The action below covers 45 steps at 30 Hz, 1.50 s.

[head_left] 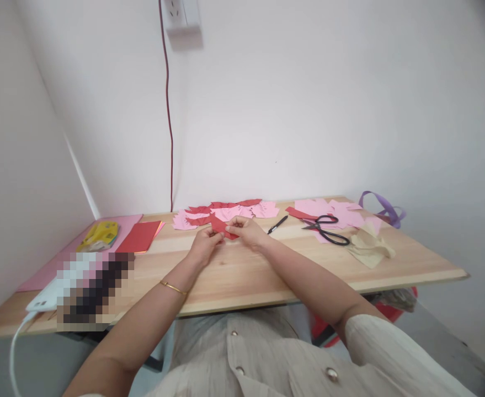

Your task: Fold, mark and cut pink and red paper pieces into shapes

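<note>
A small piece of red paper (218, 224) is held between both hands above the wooden table. My left hand (206, 242) pinches its lower left part between thumb and fingers. On the upper right side, my right hand (245, 229) grips the same paper, thumb toward the middle. Just behind the hands lie pink cut paper pieces (267, 209) with fringed edges, mixed with red cut paper pieces (248, 202). A black pen (278, 224) rests right of my right hand. Farther right are scissors (323, 227) with black handles, their blades slightly apart.
Pink paper scraps (345, 214), a crumpled beige paper (370, 246) and a purple ribbon (385, 207) lie at the table's right end. On the left are stacked red sheets (138, 237), a yellow packet (99, 236) and a white device (46, 292) with a cable. A wall stands behind the table (242, 281).
</note>
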Tool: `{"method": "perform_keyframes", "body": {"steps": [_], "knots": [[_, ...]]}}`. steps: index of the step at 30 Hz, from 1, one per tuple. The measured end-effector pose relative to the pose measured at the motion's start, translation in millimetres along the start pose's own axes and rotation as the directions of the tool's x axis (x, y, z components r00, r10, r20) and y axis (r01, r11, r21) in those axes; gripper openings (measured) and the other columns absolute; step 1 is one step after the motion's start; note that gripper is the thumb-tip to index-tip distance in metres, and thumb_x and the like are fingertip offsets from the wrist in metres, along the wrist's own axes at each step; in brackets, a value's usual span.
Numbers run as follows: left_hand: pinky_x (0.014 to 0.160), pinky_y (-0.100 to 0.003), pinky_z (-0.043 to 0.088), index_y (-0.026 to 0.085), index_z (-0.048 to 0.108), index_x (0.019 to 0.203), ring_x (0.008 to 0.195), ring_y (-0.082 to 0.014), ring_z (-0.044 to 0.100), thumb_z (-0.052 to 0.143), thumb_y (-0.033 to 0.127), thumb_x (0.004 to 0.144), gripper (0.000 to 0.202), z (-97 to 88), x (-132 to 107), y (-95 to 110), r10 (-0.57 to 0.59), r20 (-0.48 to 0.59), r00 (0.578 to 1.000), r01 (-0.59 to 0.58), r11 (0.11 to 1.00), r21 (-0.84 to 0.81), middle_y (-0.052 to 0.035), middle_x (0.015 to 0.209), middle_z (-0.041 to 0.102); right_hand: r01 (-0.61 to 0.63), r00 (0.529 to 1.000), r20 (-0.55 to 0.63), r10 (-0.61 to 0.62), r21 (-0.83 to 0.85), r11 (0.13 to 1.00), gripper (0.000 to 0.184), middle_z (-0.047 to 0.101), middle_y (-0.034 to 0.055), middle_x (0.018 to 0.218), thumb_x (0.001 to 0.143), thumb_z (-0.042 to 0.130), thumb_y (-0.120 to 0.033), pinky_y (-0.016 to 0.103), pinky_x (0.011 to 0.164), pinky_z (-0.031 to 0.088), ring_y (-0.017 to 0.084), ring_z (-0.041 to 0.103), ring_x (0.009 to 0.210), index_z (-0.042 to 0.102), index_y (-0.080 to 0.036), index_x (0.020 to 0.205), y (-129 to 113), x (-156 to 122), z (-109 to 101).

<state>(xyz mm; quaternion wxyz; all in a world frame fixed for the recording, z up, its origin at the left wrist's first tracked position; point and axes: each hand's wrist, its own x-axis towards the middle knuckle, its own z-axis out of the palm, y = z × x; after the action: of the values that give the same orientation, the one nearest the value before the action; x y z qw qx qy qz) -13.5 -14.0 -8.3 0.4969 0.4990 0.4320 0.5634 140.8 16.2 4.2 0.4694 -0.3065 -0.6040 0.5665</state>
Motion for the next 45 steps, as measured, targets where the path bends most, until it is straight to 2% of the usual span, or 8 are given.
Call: {"method": "perform_keyframes", "body": {"steps": [5, 12, 16, 21, 25, 34, 40, 45], "knots": [[0.06, -0.024, 0.044, 0.015, 0.062, 0.064, 0.056, -0.0103, 0.052, 0.078, 0.027, 0.056, 0.022, -1.1, 0.7, -1.2, 0.066, -0.068, 0.995, -0.063, 0.997, 0.053, 0.0007, 0.059, 0.06, -0.039, 0.999, 0.014, 0.038, 0.026, 0.999, 0.03, 0.061, -0.002, 0.065, 0.06, 0.077, -0.038, 0.024, 0.061, 0.039, 0.009, 0.05, 0.061, 0.06, -0.016, 0.073, 2.7, 2.0, -1.1], [0.058, -0.025, 0.044, 0.014, 0.06, 0.063, 0.053, -0.0109, 0.053, 0.08, 0.034, 0.056, 0.029, -0.2, -0.7, -4.0, -0.043, 0.004, 0.999, 0.043, 0.999, 0.011, 0.0001, 0.057, 0.059, -0.007, 1.0, 0.023, 0.006, 0.066, 0.998, 0.03, 0.06, -0.0025, 0.069, 0.06, 0.077, -0.038, 0.025, 0.067, 0.041, 0.01, 0.051, 0.066, 0.061, -0.016, 0.073, 2.3, 1.7, -1.5], [0.059, -0.025, 0.044, 0.015, 0.056, 0.059, 0.054, -0.0112, 0.055, 0.078, 0.031, 0.058, 0.028, 1.4, -0.5, -3.6, 0.04, -0.034, 0.999, -0.037, 0.995, 0.095, 0.0021, 0.054, 0.056, -0.017, 1.0, 0.006, 0.016, 0.11, 0.994, 0.027, 0.06, -0.0031, 0.068, 0.061, 0.076, -0.036, 0.025, 0.069, 0.041, 0.01, 0.051, 0.065, 0.061, -0.016, 0.072, 8.9, 4.7, -2.9], [0.063, -0.026, 0.045, 0.012, 0.066, 0.076, 0.061, -0.0124, 0.057, 0.077, 0.025, 0.057, 0.025, 5.3, -1.6, -4.6, 0.009, 0.018, 1.0, -0.011, 0.997, 0.077, -0.0027, 0.069, 0.065, -0.031, 0.999, 0.037, 0.027, 0.113, 0.993, 0.029, 0.061, -0.0026, 0.07, 0.063, 0.075, -0.038, 0.026, 0.069, 0.042, 0.01, 0.054, 0.065, 0.059, -0.017, 0.074, 10.9, 4.1, -2.6], [0.062, -0.026, 0.046, 0.011, 0.067, 0.08, 0.061, -0.0123, 0.057, 0.076, 0.022, 0.056, 0.028, 7.6, -3.4, -4.6, -0.016, -0.004, 1.0, 0.016, 0.996, 0.084, -0.0036, 0.07, 0.066, 0.033, 0.995, 0.09, -0.035, 0.023, 0.999, 0.029, 0.059, -0.0036, 0.067, 0.068, 0.071, -0.041, 0.024, 0.063, 0.04, 0.01, 0.052, 0.061, 0.055, -0.018, 0.076, 6.3, 0.6, -0.5], [0.062, -0.025, 0.047, 0.014, 0.065, 0.073, 0.057, -0.0096, 0.053, 0.08, 0.036, 0.057, 0.031, 6.2, -3.6, 7.7, 0.0, -0.05, 0.999, -0.004, 0.995, -0.095, -0.001, 0.065, 0.062, 0.06, 0.993, 0.106, -0.055, -0.045, 0.997, 0.034, 0.06, -0.0022, 0.067, 0.067, 0.071, -0.046, 0.024, 0.059, 0.039, 0.011, 0.052, 0.061, 0.055, -0.018, 0.077, 5.5, 2.8, -5.8], [0.067, -0.032, 0.05, 0.013, 0.063, 0.073, 0.061, -0.0146, 0.059, 0.076, 0.043, 0.063, 0.033, 5.6, -3.9, 14.2, -0.05, 0.016, 0.999, 0.052, 0.972, -0.227, -0.0047, 0.068, 0.066, -0.02, 0.995, 0.099, 0.013, 0.074, 0.997, 0.035, 0.061, -0.0024, 0.068, 0.063, 0.075, -0.043, 0.023, 0.06, 0.04, 0.01, 0.054, 0.061, 0.055, -0.018, 0.077, 0.4, 3.3, -7.7], [0.065, -0.032, 0.051, 0.013, 0.064, 0.076, 0.064, -0.0155, 0.06, 0.076, 0.041, 0.064, 0.033, 5.5, -5.3, 10.8, -0.068, 0.055, 0.996, 0.078, 0.977, -0.2, -0.0041, 0.068, 0.065, 0.038, 0.998, 0.049, -0.037, -0.009, 0.999, 0.031, 0.058, -0.0032, 0.066, 0.065, 0.074, -0.041, 0.022, 0.058, 0.037, 0.009, 0.049, 0.059, 0.058, -0.017, 0.076, 2.4, 4.7, -13.3]]}}
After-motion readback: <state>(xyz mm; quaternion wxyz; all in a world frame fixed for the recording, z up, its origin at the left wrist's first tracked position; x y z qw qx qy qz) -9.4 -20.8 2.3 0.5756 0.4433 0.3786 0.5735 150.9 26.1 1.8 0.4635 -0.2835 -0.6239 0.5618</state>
